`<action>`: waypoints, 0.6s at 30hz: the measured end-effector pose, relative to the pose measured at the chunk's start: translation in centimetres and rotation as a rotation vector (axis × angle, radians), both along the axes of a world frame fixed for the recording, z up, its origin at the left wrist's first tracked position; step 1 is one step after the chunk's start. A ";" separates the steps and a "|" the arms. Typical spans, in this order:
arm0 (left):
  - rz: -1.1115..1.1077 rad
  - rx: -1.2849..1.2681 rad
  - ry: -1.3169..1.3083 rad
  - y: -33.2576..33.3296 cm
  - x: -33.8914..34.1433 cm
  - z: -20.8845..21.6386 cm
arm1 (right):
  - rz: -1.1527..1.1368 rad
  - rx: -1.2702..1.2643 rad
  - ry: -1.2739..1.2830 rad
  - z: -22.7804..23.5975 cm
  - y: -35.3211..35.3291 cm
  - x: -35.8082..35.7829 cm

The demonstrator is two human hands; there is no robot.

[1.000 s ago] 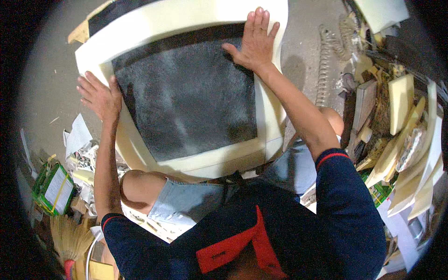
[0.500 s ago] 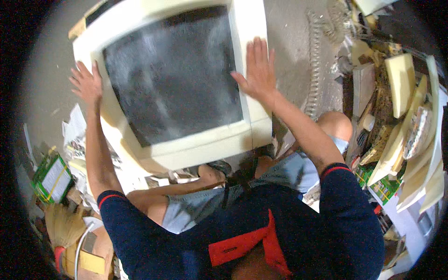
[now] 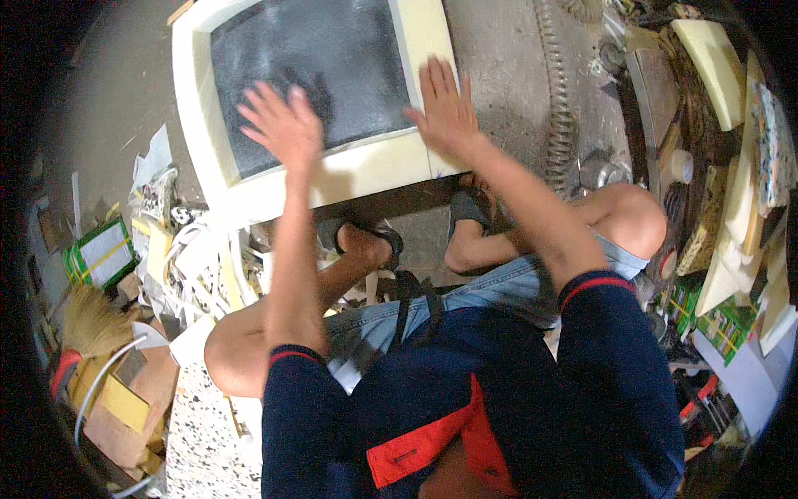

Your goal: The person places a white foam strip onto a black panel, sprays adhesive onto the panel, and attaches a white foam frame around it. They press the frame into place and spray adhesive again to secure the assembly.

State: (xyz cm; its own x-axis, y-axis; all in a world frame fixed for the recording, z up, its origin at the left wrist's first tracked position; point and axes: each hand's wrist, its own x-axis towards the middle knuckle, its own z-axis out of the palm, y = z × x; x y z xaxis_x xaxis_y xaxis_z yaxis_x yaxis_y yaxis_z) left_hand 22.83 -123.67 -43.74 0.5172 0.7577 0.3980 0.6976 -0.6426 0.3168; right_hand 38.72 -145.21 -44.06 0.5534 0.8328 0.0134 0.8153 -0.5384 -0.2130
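Observation:
In front of me on the floor lies a large piece with a thick cream foam border [image 3: 386, 172] around a sunken dark grey panel [image 3: 357, 75]. My left hand [image 3: 287, 129] is over the panel near its lower edge, fingers spread, slightly blurred; whether it touches cannot be told. At the border's right side is my right hand [image 3: 447, 104], palm down with fingers stretched out. Neither hand grips anything. The far edge of the piece runs out of the picture.
Cream foam slabs [image 3: 711, 75] are heaped at the right beside a coiled hose [image 3: 557, 100]. On the left lie foam scraps [image 3: 158, 241], a green package [image 3: 100, 254] and a straw broom [image 3: 96, 320]. My bent legs [image 3: 357, 320] flank the near floor.
My left hand has left the border's left side and moved right, over the dark panel. The framed piece now sits higher in view. My right hand stays by the right border.

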 end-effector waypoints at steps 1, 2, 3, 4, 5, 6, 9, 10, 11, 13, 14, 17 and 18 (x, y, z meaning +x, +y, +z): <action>0.057 -0.026 0.069 -4.0 -0.6 -0.1 | -0.030 0.080 0.020 -0.6 -1.1 -1.3; 0.084 -0.107 0.177 -7.8 -1.5 -0.3 | -0.074 0.067 0.055 -1.2 -2.1 -2.6; 0.107 -0.223 0.324 -10.4 -1.9 -0.6 | -0.123 0.018 0.106 -1.9 -2.7 -3.4; 0.108 -0.158 0.271 -11.8 -2.0 -1.2 | -0.134 0.014 0.081 -2.5 -2.9 -3.9; 0.115 -0.158 0.278 -12.6 -2.0 -1.9 | -0.150 -0.021 0.072 -3.1 -2.7 -4.0; 0.138 -0.219 0.333 -12.8 -1.5 -2.8 | -0.156 0.013 0.004 -3.6 -2.2 -3.8; 0.204 -0.096 0.411 -12.0 0.3 -5.3 | -0.175 -0.023 -0.024 -4.5 -0.4 -3.3; 0.201 -0.095 0.387 -11.5 0.9 -5.8 | -0.190 -0.062 -0.001 -4.6 0.3 -3.0; 0.210 -0.163 0.420 -11.4 1.0 -5.9 | -0.187 -0.062 -0.017 -4.4 0.6 -3.0; 0.200 -0.055 0.368 -11.5 0.8 -5.3 | -0.200 -0.120 0.017 -3.5 0.7 -3.2; 0.188 -0.060 0.336 -11.7 0.4 -4.6 | -0.212 -0.146 -0.018 -2.9 0.4 -3.5; 0.125 -0.210 0.287 -12.6 -2.3 -2.0 | -0.301 -0.214 -0.026 -1.1 -0.8 -4.9; 0.115 -0.329 0.336 -12.2 -3.1 -1.3 | -0.279 -0.148 0.040 -0.7 -1.0 -5.9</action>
